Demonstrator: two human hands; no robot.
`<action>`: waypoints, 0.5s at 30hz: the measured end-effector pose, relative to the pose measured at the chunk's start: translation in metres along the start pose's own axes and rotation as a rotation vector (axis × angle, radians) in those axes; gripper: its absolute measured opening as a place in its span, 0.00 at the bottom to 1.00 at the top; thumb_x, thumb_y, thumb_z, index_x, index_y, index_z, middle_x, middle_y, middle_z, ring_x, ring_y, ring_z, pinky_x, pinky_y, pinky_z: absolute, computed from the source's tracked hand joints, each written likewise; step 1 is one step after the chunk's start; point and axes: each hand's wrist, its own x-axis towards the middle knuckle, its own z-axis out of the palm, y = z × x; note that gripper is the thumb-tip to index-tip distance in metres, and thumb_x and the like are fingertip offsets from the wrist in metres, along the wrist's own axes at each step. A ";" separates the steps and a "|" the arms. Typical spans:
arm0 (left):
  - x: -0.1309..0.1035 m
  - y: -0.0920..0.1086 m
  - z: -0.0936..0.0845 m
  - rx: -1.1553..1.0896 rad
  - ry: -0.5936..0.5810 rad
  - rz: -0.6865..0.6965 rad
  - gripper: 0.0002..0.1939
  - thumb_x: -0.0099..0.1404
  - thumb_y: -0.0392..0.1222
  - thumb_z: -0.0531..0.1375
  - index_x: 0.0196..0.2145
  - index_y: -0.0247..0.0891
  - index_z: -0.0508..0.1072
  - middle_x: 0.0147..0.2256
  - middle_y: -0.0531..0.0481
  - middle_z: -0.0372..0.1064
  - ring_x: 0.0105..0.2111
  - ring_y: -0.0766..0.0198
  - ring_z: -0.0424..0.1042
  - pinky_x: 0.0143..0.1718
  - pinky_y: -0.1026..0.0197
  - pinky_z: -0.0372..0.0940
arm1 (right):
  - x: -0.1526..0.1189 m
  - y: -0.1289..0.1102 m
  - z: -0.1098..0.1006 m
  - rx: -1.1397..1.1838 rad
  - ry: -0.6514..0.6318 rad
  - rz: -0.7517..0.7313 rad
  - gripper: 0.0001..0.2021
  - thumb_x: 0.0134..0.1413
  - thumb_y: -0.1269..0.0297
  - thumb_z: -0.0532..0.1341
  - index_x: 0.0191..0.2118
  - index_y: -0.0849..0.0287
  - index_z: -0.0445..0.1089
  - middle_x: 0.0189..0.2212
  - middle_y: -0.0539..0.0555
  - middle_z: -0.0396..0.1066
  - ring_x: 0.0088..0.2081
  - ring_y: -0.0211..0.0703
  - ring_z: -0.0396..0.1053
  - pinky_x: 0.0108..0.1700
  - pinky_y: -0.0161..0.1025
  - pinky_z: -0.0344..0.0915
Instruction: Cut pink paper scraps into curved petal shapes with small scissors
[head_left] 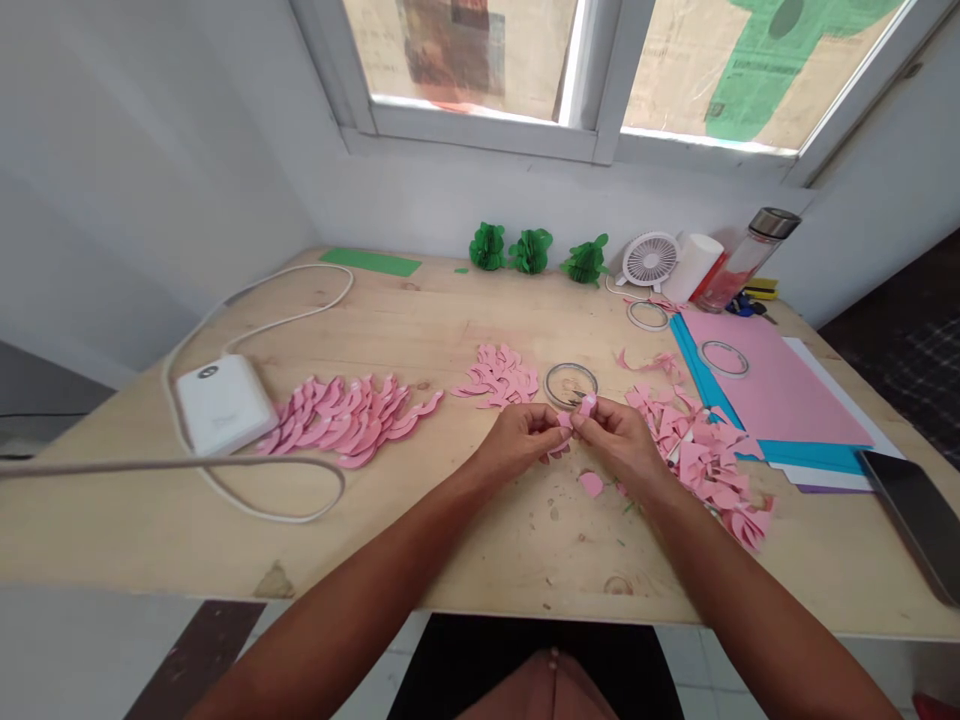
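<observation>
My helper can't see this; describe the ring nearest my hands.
On the table below the window, find the left hand and right hand. Just beyond them lies a thin grey ring, right of a small pink pile. Two other rings lie farther right; only this one borders the hands.

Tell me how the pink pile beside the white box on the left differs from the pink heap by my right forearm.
The left pile is mostly curved strips; the right heap is scraps of mixed shapes. The left pile lies overlapped in fairly orderly rows, while the right heap is jumbled. Both are mainly pink and lie on the wooden table.
</observation>
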 end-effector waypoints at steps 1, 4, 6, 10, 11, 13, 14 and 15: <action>0.000 0.000 0.000 0.008 0.001 0.001 0.11 0.52 0.45 0.61 0.24 0.33 0.69 0.22 0.49 0.69 0.22 0.69 0.66 0.23 0.67 0.62 | 0.000 -0.001 0.000 -0.004 0.014 0.001 0.13 0.48 0.54 0.60 0.27 0.60 0.66 0.19 0.47 0.60 0.22 0.33 0.56 0.24 0.32 0.52; 0.000 -0.001 0.000 0.020 0.010 -0.003 0.10 0.52 0.43 0.61 0.23 0.34 0.68 0.21 0.50 0.69 0.21 0.70 0.66 0.23 0.67 0.61 | 0.000 -0.003 -0.001 -0.053 0.090 -0.013 0.14 0.49 0.53 0.60 0.26 0.60 0.66 0.19 0.47 0.60 0.22 0.34 0.56 0.23 0.32 0.52; 0.001 -0.001 0.001 0.024 0.010 -0.010 0.09 0.52 0.43 0.61 0.22 0.34 0.67 0.21 0.50 0.68 0.20 0.70 0.66 0.22 0.67 0.60 | 0.001 -0.004 -0.002 -0.094 0.128 -0.019 0.15 0.49 0.51 0.59 0.25 0.60 0.66 0.18 0.47 0.60 0.22 0.35 0.57 0.24 0.32 0.54; 0.001 -0.001 0.000 0.027 -0.018 -0.014 0.10 0.52 0.43 0.61 0.22 0.34 0.67 0.21 0.51 0.68 0.20 0.70 0.65 0.22 0.68 0.60 | 0.001 -0.004 -0.004 -0.121 0.144 -0.004 0.15 0.48 0.52 0.59 0.23 0.60 0.66 0.17 0.47 0.59 0.22 0.35 0.57 0.25 0.33 0.53; 0.001 -0.001 0.000 0.030 -0.024 -0.014 0.10 0.52 0.43 0.61 0.22 0.34 0.67 0.21 0.51 0.68 0.20 0.70 0.65 0.22 0.68 0.60 | 0.001 -0.004 -0.004 -0.125 0.149 -0.001 0.15 0.49 0.52 0.59 0.23 0.60 0.66 0.17 0.47 0.59 0.22 0.35 0.56 0.24 0.33 0.53; 0.001 -0.003 -0.001 0.037 -0.032 -0.014 0.10 0.53 0.43 0.61 0.22 0.34 0.67 0.20 0.51 0.68 0.20 0.70 0.65 0.22 0.68 0.60 | 0.001 -0.006 -0.004 -0.127 0.158 -0.003 0.15 0.49 0.53 0.59 0.23 0.60 0.66 0.17 0.47 0.59 0.22 0.35 0.56 0.24 0.33 0.52; 0.001 -0.003 -0.001 0.039 -0.036 -0.015 0.10 0.53 0.43 0.61 0.22 0.34 0.67 0.20 0.51 0.68 0.20 0.70 0.65 0.22 0.68 0.60 | 0.001 -0.007 -0.003 -0.127 0.163 -0.012 0.14 0.50 0.53 0.59 0.24 0.60 0.66 0.18 0.48 0.59 0.23 0.35 0.57 0.25 0.33 0.52; 0.002 -0.004 -0.001 0.041 -0.040 -0.016 0.10 0.53 0.43 0.61 0.22 0.34 0.67 0.20 0.51 0.68 0.20 0.70 0.65 0.22 0.68 0.60 | 0.001 -0.008 -0.003 -0.127 0.167 -0.024 0.14 0.50 0.54 0.58 0.23 0.60 0.66 0.18 0.48 0.59 0.23 0.36 0.57 0.25 0.33 0.53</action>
